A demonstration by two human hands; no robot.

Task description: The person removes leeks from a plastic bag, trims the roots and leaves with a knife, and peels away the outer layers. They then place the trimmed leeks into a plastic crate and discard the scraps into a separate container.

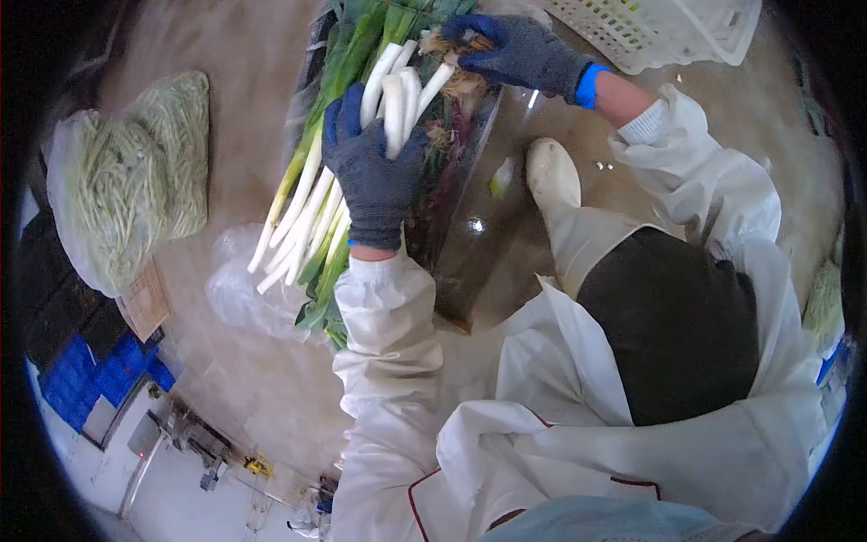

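Note:
My left hand (375,176), in a dark grey and blue glove, is closed around several long green onions (397,99) with thick white stems. My right hand (519,54), gloved the same way, pinches brown, dry roots and skins (463,79) close to the white ends. More green onions (302,217) lie under and left of my left hand, white ends toward me. Their green leaves (357,45) reach up past the top of the view. What lies within my left palm is hidden.
A white perforated crate (655,32) stands at the upper right. Bags of thin green vegetables (135,172) and clear plastic film (257,285) lie left. A leaf scrap (501,178) is on the floor near my white boot (553,172). Blue crates (95,370) are at the far left.

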